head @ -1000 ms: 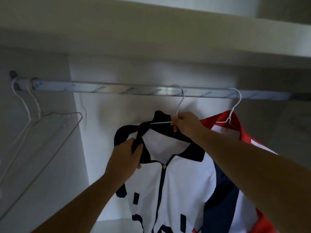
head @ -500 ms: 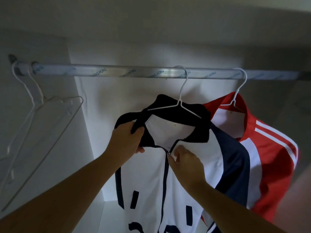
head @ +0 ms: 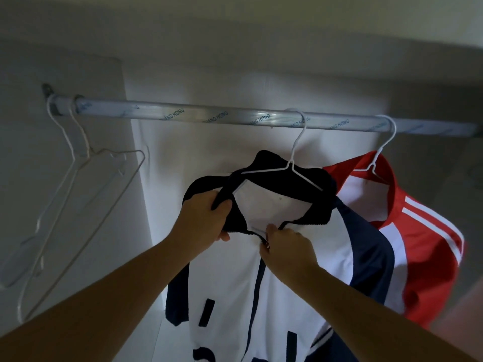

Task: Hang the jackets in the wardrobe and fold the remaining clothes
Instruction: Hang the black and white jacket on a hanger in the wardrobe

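A white jacket with a navy collar and navy sleeves hangs on a white wire hanger from the silver wardrobe rail. My left hand grips the left side of its navy collar. At the top of the jacket's zip, just under the collar opening, my right hand pinches the fabric. To the right a red jacket with white stripes hangs on its own white hanger, touching the white jacket's sleeve.
Two empty wire hangers hang at the left end of the rail beside the wardrobe's left wall. A shelf runs above the rail. The white back panel stands behind the jackets.
My right hand let go of the hanger's hook, dropped to the jacket's front and now pinches the zip top. The left hand kept its grip on the collar.
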`<state>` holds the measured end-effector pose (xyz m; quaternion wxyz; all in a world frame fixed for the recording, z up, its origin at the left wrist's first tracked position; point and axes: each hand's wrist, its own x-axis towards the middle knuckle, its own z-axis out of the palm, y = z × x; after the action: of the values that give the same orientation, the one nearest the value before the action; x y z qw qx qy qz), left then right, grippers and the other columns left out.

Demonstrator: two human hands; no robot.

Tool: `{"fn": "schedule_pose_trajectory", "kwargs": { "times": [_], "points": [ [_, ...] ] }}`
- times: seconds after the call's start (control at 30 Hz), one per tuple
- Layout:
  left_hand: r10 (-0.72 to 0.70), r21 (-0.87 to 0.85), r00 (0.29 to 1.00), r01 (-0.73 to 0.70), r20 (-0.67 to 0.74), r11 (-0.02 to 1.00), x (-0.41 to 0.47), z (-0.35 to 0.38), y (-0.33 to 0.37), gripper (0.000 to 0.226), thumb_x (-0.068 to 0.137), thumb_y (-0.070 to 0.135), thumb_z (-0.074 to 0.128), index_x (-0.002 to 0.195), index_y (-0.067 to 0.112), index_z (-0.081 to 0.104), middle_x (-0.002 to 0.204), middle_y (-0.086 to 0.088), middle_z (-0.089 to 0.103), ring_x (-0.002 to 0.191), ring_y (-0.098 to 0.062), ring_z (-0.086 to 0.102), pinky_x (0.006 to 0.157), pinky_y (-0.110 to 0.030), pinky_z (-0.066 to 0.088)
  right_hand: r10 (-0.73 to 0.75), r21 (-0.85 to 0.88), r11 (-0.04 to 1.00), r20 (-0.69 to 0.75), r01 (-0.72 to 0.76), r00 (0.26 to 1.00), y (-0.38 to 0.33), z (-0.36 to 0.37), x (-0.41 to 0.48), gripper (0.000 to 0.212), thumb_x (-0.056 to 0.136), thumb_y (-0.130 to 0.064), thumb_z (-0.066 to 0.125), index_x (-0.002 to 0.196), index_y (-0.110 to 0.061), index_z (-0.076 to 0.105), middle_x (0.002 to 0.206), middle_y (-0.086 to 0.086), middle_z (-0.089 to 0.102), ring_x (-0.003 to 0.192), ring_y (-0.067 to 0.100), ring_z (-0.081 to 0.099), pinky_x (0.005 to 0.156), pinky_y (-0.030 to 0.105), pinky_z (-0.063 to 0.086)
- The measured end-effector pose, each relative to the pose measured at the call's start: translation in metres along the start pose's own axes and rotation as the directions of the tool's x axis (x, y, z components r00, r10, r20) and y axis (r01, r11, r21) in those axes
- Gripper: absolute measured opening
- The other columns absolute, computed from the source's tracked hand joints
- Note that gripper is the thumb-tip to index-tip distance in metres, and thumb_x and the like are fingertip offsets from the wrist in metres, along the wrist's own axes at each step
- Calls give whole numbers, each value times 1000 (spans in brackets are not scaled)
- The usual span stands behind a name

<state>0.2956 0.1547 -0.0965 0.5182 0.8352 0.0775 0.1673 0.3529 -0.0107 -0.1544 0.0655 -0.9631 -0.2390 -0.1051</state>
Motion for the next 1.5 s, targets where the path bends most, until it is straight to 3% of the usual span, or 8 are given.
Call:
{"fn": "schedule_pose_trajectory", "kwargs": {
  "times": [0.1, 0.23, 0.5, 0.73, 0.83, 1.03, 1.17, 1.5],
  "points": [
    [3, 30, 1000, -3, 26, 1000, -1, 2, 1, 18, 97, 18, 49, 94, 5, 60, 80, -12, 65, 50, -23, 66, 48, -28, 53, 180, 80, 973, 326, -217, 928, 1, -2, 8, 24, 94, -31, 43, 93, -11, 56, 80, 4, 69, 69, 18, 67, 74, 29, 56],
    [-4, -5, 999, 4, 44, 1000, -1, 5, 0, 15, 98, 18, 48, 86, 14, 57, 79, -5, 63, 44, -16, 63, 46, -24, 52, 244, 360, 738, 645, -571, 724, -1, -13, 23, 17, 93, -14, 47, 88, -3, 59, 66, 6, 72, 46, 12, 63, 50, 19, 50],
    [-68, -45, 997, 69, 31, 997, 2, 5, -10, 15, 97, 20, 49, 98, 9, 59, 85, -9, 65, 47, -20, 65, 51, -29, 54, 89, 849, 137, 503, -511, 860, 17, -2, -7, 12, 96, -6, 50, 108, -7, 47, 88, 18, 73, 68, 27, 71, 56, 31, 56],
    [-88, -74, 996, 89, 14, 993, 4, 6, -13, 15, 97, 20, 48, 98, 9, 59, 82, -4, 64, 50, -24, 66, 55, -32, 55, 86, 940, 52, 332, -337, 939, 27, 5, -22, 6, 98, -10, 50, 95, -6, 53, 84, 20, 72, 60, 31, 69, 52, 33, 56],
    [-88, -84, 996, 88, 7, 992, 5, 9, -15, 14, 97, 19, 49, 95, 10, 60, 83, -5, 64, 49, -25, 66, 57, -35, 56, 163, 957, 149, 225, -249, 961, 31, 11, -25, 9, 95, -8, 54, 91, -2, 60, 74, 14, 72, 46, 20, 63, 42, 24, 49],
    [-17, -373, 999, 34, 49, 927, -5, 33, -37, 8, 93, 21, 56, 97, 15, 60, 82, -6, 69, 61, -16, 65, 50, -26, 52, 49, 766, 642, -13, -21, 999, 37, 10, -27, 13, 95, -8, 52, 84, -3, 58, 76, 8, 69, 52, 11, 62, 47, 14, 44],
    [25, 214, 989, -57, 147, 975, -28, 81, -98, 20, 86, 39, 64, 96, 25, 54, 89, 11, 62, 75, 0, 61, 67, -20, 53, -147, 423, 890, -91, 172, 985, 47, -1, -16, 17, 95, -17, 55, 81, -8, 59, 71, 3, 65, 58, 12, 59, 59, 28, 52],
    [112, 545, 993, -107, 24, 832, -19, 139, -101, 23, 96, 42, 46, 100, 22, 57, 85, 7, 62, 83, -14, 63, 70, -24, 46, -434, -185, 900, -321, 394, 841, 37, -45, 11, 26, 68, -13, 80, 57, -14, 57, 61, 0, 56, 39, 23, 52, 37, 19, 30]
  ]
}}
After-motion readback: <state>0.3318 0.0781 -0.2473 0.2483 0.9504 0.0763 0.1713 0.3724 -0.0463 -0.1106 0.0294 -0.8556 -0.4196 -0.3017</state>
